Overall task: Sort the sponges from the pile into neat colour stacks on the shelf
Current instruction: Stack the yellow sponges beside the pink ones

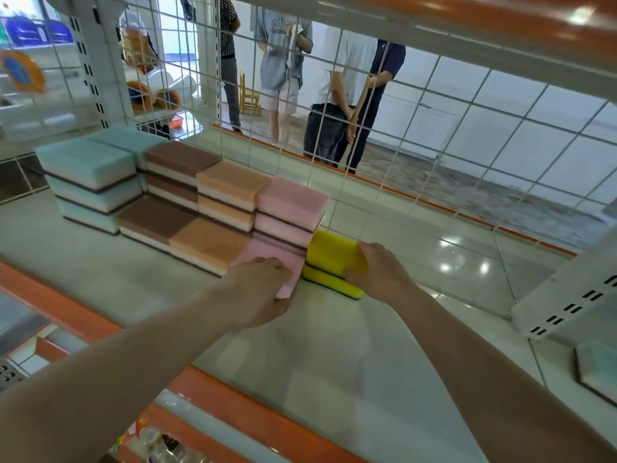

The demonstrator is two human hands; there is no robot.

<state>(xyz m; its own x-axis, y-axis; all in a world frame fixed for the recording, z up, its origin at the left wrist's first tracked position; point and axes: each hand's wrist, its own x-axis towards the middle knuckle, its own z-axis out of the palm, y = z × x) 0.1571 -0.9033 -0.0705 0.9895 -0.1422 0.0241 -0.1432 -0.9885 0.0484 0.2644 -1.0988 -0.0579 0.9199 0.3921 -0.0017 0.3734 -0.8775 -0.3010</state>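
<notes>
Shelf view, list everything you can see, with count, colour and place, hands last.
blue sponges: five or so, pale blue, far left stacks.
brown sponges: about three, beside the blue.
orange sponges: about three, middle.
pink sponges: about four, right of orange.
yellow sponges: two, stacked, right end.
loose sponge: one, pale blue, far right edge.
wire grid: white, behind the shelf.
left hand: rests on the front pink sponge.
right hand: grips the top yellow sponge.
</notes>
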